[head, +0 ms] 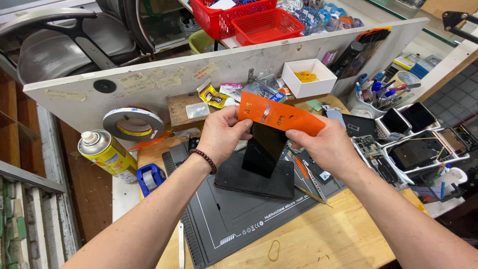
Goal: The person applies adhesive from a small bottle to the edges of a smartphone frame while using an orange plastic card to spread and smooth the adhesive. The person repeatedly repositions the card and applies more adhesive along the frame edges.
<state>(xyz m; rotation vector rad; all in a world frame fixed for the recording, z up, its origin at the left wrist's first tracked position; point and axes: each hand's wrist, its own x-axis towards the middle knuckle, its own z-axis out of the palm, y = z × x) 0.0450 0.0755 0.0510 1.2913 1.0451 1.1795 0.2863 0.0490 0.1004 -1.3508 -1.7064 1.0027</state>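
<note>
My left hand [222, 135] and my right hand [323, 145] hold up a black phone-shaped slab [264, 149] between them, above a dark pad [259, 180] on the grey silicone work mat [239, 219]. An orange film [281, 118] with small cut-outs is peeled off the slab's top. My left thumb and fingers pinch the film's left end. My right hand grips its right end and the slab's edge. A dark bead bracelet [205, 160] is on my left wrist.
A yellow spray can [105, 154], a large tape roll [133, 123] and a blue tape dispenser [150, 178] sit at left. A white box [308, 77], a pen cup [371, 92] and trays of phones [423, 144] are behind and right. Tweezers [306, 185] lie on the mat.
</note>
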